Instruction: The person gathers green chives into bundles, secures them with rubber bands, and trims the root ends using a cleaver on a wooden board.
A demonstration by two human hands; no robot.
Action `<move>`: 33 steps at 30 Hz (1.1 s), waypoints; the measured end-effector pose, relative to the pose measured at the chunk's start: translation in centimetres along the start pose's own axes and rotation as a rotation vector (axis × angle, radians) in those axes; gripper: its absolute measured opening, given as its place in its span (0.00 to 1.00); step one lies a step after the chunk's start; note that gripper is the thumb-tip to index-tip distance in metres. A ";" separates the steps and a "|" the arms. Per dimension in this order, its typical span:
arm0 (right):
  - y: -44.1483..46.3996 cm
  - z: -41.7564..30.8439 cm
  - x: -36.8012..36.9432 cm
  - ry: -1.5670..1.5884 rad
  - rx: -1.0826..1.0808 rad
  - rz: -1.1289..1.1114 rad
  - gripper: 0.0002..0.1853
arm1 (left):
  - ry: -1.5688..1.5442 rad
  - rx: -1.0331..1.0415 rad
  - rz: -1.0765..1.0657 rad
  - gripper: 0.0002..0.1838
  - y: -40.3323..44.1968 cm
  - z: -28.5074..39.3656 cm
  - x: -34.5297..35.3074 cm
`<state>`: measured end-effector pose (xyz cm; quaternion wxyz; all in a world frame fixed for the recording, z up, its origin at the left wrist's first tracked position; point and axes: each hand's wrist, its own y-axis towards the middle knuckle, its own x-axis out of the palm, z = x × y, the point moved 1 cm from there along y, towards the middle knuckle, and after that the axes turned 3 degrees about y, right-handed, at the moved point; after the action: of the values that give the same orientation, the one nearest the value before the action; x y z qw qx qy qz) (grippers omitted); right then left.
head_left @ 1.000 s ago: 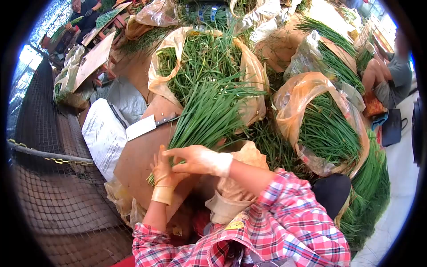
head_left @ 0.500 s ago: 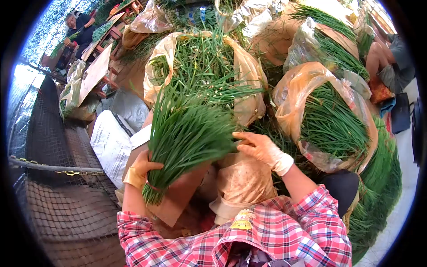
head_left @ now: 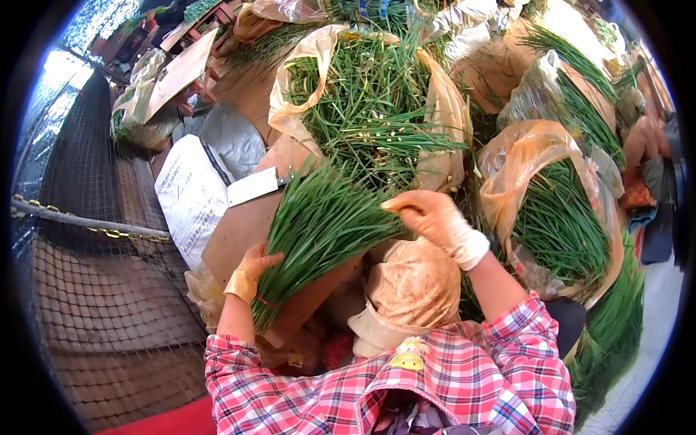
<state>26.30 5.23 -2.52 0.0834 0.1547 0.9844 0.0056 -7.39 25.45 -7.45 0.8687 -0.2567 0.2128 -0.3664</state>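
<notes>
My left hand (head_left: 257,267), gloved, is wrapped round the lower part of a bundle of long green stalks (head_left: 322,225). A thin red band circles the bundle near its cut ends, and the leaves fan out up and right. My right hand (head_left: 428,217), also gloved, is at the bundle's leafy right end with its fingers pinched together, seemingly at a leaf tip. A cleaver (head_left: 252,186) with a wide pale blade lies on the brown board (head_left: 235,232) behind the bundle. An open orange bag (head_left: 301,116) of loose green stalks stands beyond it.
A second bag (head_left: 500,185) of stalks stands at the right, with a green heap (head_left: 612,319) beside it. The white printed sack (head_left: 190,199) lies left of the board. Netting (head_left: 109,304) covers the left side. Part of a person (head_left: 645,145) shows at the right edge.
The hands were close together at the stalk ends; then they parted, with the left hand gripping the banded bundle. Since then the right hand's fingers have closed at the leafy end. The view has shifted.
</notes>
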 end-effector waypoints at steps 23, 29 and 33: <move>13.0 1.3 4.9 -0.587 -0.203 -0.162 0.23 | -0.052 0.094 -0.104 0.22 -0.5 -0.6 0.8; 14.3 2.3 9.6 -0.970 0.036 -0.461 0.17 | 0.022 0.157 -0.061 0.22 0.3 -2.1 0.6; 14.4 8.1 5.4 0.057 0.241 0.383 0.13 | 0.073 0.169 -0.034 0.21 0.5 -2.5 0.3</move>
<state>27.00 20.49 -10.89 0.0339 0.3473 0.9326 -0.0921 -8.28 24.78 -9.73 0.8725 -0.1726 0.2083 -0.4070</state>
